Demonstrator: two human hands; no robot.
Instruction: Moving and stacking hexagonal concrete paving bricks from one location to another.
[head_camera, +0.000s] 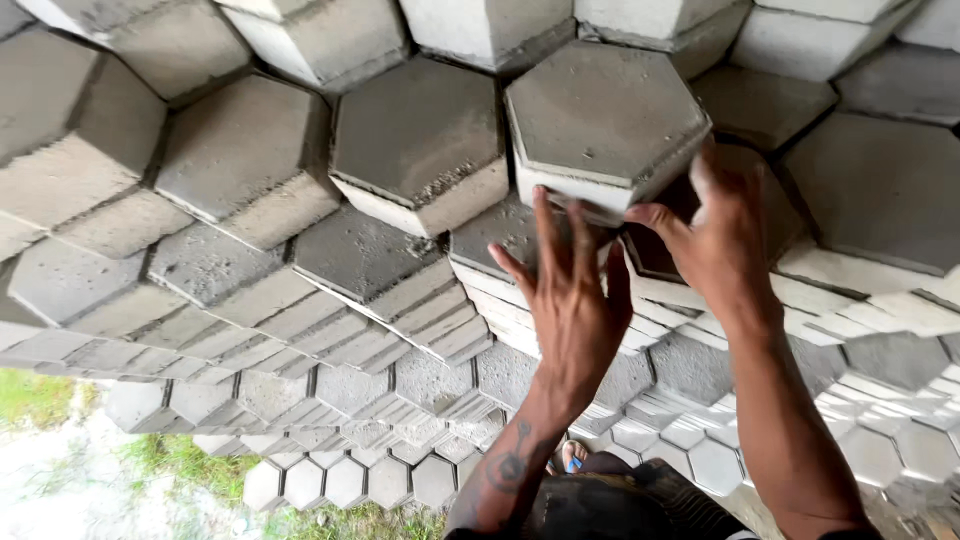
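Observation:
A grey hexagonal concrete paver (604, 115) sits at the top of a stack, a little right of centre. My left hand (570, 290) is spread under its near edge, fingers touching the pale side face. My right hand (722, 225) grips its right near corner, thumb along the edge and fingers behind the block. Both hands hold this paver. Beneath it, the stack (500, 290) of the same pavers drops away in layers.
Stacks of hexagonal pavers fill the view: another top block (420, 140) to the left, more (880, 190) to the right, and stepped columns (230, 330) falling to the ground. Grass (40, 395) shows at the lower left. A foot in a sandal (572, 457) is far below.

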